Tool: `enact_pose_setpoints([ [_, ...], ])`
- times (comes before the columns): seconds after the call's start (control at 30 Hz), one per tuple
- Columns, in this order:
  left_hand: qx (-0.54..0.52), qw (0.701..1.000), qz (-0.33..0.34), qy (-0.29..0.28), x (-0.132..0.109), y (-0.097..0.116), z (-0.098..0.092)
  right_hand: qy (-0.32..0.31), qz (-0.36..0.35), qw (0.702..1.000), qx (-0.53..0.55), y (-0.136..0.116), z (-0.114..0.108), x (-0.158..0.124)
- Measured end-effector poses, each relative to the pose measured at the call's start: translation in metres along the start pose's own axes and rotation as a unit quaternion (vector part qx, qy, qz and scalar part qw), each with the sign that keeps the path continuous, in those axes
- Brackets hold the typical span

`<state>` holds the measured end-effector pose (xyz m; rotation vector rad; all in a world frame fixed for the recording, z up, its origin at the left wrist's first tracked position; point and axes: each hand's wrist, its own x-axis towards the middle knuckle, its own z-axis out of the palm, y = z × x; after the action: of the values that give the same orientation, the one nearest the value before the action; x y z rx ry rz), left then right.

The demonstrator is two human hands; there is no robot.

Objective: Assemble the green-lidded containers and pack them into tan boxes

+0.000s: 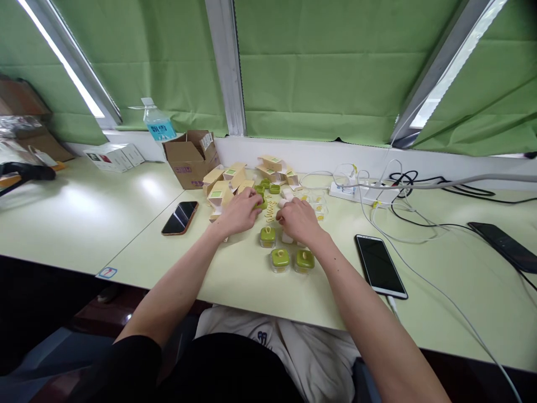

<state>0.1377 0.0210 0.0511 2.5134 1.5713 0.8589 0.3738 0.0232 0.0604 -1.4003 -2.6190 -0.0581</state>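
L hand point(240, 213) had its fingers bent in on a green lid point(262, 205), holding it over the table point(239, 280). R hand point(297, 221) was just across from it, w/ its fingers curled close together; can't tell if they held anything. Btwn the two hands lay a bunch of little yellow loops point(270, 210). More green bits point(274, 189) sat just behind the L hand, & small white things point(287, 194) were behind the R hand. Three clear pots w/ green tops point(280, 259) stood upright on the nr side, two side by side & one closer to the hands. Pale card boxes point(221, 194) were piled beside the L hand. One phone point(180, 218) lay off to the left, & a second phone point(381, 265) to the right, w/ a white cord point(392, 305) in its end.
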Motion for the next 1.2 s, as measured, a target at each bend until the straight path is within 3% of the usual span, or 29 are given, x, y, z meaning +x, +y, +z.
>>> enact_pose_setpoints([
  [0.2, -0.161, 0.978, -0.025, 0.130, 0.008, 0.006, 0.013, -0.036, -0.021, 0.999, -0.011, -0.016, -0.004, 0.029],
  [0.33, -0.225, 0.956, -0.059, 0.181, 0.013, 0.002, 0.023, -0.051, -0.017, 0.998, -0.019, -0.019, -0.001, 0.043],
  [0.57, -0.368, 0.900, -0.092, 0.215, 0.021, -0.004, 0.026, -0.062, -0.005, 0.998, -0.013, -0.018, 0.012, 0.053],
  [0.73, -0.425, 0.878, -0.094, 0.201, 0.021, -0.006, 0.024, -0.033, 0.012, 0.999, 0.034, -0.010, 0.001, 0.047],
  [0.87, -0.483, 0.854, -0.078, 0.173, 0.017, 0.002, 0.022, 0.038, 0.028, 0.993, 0.106, 0.007, -0.017, 0.023],
  [0.93, -0.544, 0.824, -0.074, 0.137, 0.015, 0.011, 0.020, 0.151, 0.038, 0.955, 0.252, 0.015, -0.020, 0.005],
  [1.03, -0.622, 0.776, -0.070, 0.079, 0.010, 0.025, 0.017, 0.264, 0.062, 0.879, 0.391, 0.020, -0.017, -0.021],
  [1.1, -0.646, 0.758, -0.070, 0.054, 0.008, 0.033, 0.017, 0.305, 0.058, 0.855, 0.417, 0.017, -0.012, -0.034],
  [1.2, -0.667, 0.741, -0.073, 0.026, 0.006, 0.039, 0.019, 0.343, 0.031, 0.862, 0.372, 0.009, -0.008, -0.044],
])
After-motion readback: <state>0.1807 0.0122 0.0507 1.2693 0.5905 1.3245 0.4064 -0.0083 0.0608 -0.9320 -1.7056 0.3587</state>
